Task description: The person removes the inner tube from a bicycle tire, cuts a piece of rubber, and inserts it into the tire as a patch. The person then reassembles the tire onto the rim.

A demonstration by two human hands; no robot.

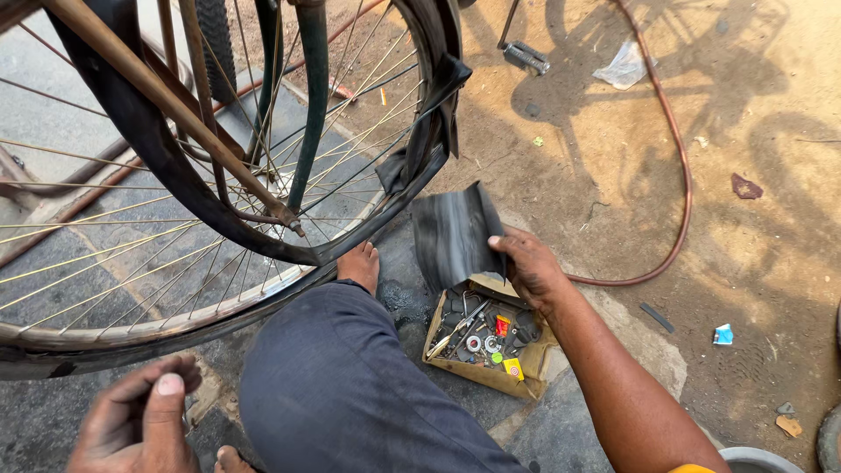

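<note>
Down at six o'clock from the bike wheel [219,219], right hand [526,267] pinches a black rubber piece [451,236] over the parts box [486,337]. Left hand [140,425] is loosely curled, empty. I'd keep that rubber flat, grip near the edge.

Count: two hands of mine, left hand [136,420] and right hand [530,267]. One bicycle wheel [201,201]. One black rubber tube piece [451,235]. One cardboard box [484,372] of small parts. One hose [679,184]. One bare foot [359,265] fully showing. One blue wrapper [723,334].
</note>
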